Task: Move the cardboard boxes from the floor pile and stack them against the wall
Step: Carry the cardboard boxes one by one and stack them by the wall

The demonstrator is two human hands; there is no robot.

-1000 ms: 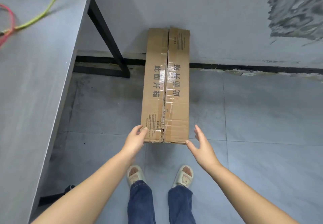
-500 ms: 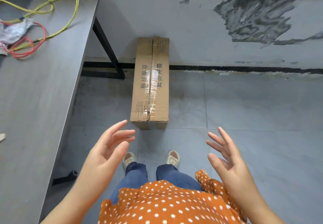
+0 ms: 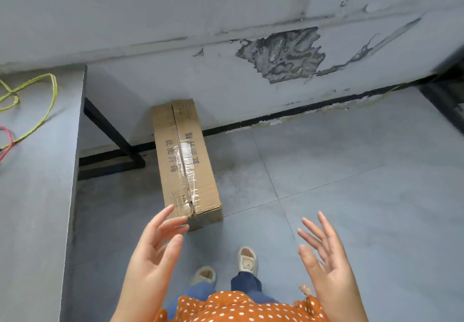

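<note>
One long, narrow cardboard box (image 3: pixel 184 160) lies flat on the grey tiled floor, its far end against the wall (image 3: pixel 226 90). Clear tape and black printed characters run along its top seam. My left hand (image 3: pixel 155 251) hovers with spread fingers in front of the box's near left corner, holding nothing. My right hand (image 3: pixel 326 261) is raised with its palm turned inward to the right of the box, well apart from it and empty.
A grey table (image 3: pixel 37 196) fills the left side, with yellow cord (image 3: pixel 37 95) and red cord (image 3: pixel 7 140) on it; its black metal leg frame (image 3: pixel 113 150) stands just left of the box. Peeling paint marks the wall. Dark furniture (image 3: pixel 447 100) sits at far right. Open floor lies right.
My left hand let go of the box's near end and both hands pulled back and rose. The view shifted up and rightward as I straightened.
</note>
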